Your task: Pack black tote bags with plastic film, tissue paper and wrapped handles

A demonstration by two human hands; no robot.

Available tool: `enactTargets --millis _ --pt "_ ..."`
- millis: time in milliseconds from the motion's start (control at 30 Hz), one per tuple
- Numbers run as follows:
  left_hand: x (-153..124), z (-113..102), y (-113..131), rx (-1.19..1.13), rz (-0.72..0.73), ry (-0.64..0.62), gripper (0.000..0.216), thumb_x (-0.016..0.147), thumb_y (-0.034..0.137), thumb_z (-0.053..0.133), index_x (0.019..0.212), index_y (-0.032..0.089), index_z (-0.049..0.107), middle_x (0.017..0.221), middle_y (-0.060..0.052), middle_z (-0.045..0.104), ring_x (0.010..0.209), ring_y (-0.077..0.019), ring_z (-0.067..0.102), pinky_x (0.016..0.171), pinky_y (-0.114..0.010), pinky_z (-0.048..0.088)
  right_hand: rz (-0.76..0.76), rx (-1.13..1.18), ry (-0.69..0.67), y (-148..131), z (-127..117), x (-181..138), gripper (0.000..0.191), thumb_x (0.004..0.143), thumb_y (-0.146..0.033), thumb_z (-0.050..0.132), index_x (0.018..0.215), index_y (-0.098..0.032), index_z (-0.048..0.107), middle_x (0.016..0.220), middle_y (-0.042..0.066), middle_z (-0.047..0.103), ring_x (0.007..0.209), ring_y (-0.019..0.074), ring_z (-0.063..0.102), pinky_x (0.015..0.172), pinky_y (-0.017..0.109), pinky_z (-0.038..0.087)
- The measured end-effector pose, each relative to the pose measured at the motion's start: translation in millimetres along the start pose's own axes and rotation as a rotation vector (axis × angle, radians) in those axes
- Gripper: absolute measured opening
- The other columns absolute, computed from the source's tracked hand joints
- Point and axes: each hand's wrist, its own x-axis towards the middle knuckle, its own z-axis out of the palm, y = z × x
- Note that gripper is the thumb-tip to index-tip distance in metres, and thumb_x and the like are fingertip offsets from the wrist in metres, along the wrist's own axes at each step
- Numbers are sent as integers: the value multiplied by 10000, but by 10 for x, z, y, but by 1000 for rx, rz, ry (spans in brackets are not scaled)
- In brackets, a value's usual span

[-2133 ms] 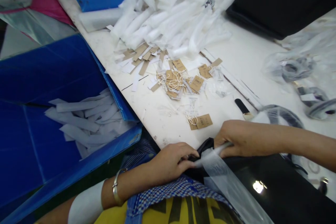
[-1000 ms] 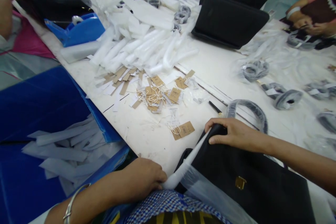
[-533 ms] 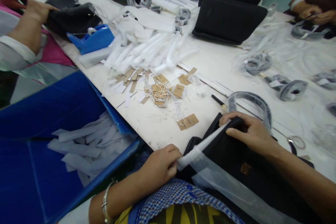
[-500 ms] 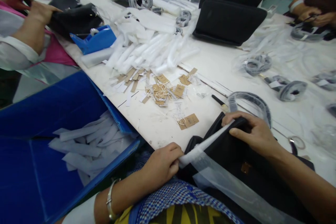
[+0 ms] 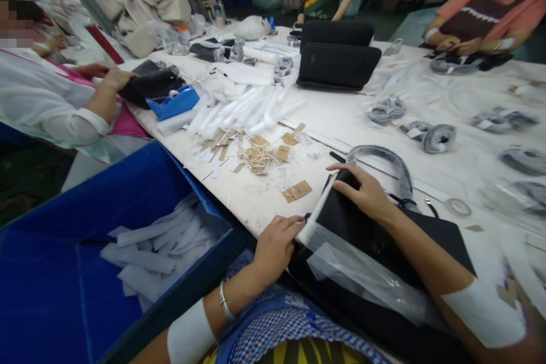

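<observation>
The black bag [image 5: 357,219] lies across the worktop's near edge. The right hand [image 5: 362,190] holds its upper corner between thumb and slightly parted fingers. The left hand [image 5: 276,243], fingers bent close together, meets the white strip's [image 5: 319,206] near end; I cannot tell whether it grips.

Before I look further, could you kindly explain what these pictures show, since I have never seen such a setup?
There is no machine: a person works bare-handed, seen by a camera worn on their head, looking forward and down. The right hand grips the edge of a black bag with a translucent plastic sheet across it. The left hand is at the near end of a soft-looking white strip along that edge; its grip is unclear. On the white tabletop lie tan cardboard tags, a heap of white tube-like rolls and grey plastic-wrapped coils. At the left, a blue bin holds pale strips.
</observation>
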Motion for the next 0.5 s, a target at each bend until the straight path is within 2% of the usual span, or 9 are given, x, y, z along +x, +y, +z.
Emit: enactTargets --millis 67,133,233,333,433,500 --pt "-48 22 23 3 -32 52 482 756 -26 473 1121 222 667 1302 -65 578 1099 -204 563 1001 -366 468 -22 -12 -40 123 169 13 532 930 -494 500 1404 -257 451 1357 80 590 1243 275 545 1065 473 393" --pt "-83 31 28 -111 -128 80 537 750 -23 483 1212 218 616 1205 -66 622 1019 -179 611 957 -344 502 -79 -31 -65 249 324 23 587 943 -492 484 1472 -262 374 1419 88 543 1312 264 492 1102 480 367" --pt "-143 -32 51 -410 -283 67 615 814 43 496 1405 200 425 1091 -63 697 973 -166 668 922 -332 533 -204 -109 -47 378 456 30 485 955 -478 477 1394 -274 514 1475 80 487 1360 253 436 1134 458 337" --pt "-243 -103 158 -567 -345 4 444 944 230 456 1385 171 442 1185 -111 690 1005 -192 683 914 -348 540 -290 -160 -22 421 480 25 398 978 -452 446 1266 -261 643 1394 80 568 1304 247 488 1117 446 355" --pt "-355 -6 296 -329 -293 18 515 938 452 522 1370 173 485 1287 -141 631 1092 -264 646 943 -402 521 -296 -179 11 411 504 6 397 986 -445 433 1249 -252 660 1341 79 614 1282 246 504 1112 442 358" --pt "-412 139 332 -43 -199 116 615 915 465 564 1430 160 423 1336 -169 587 1179 -317 585 992 -456 479 -276 -186 33 380 549 -4 403 998 -421 406 1257 -240 657 1334 80 622 1278 239 511 1113 425 360"
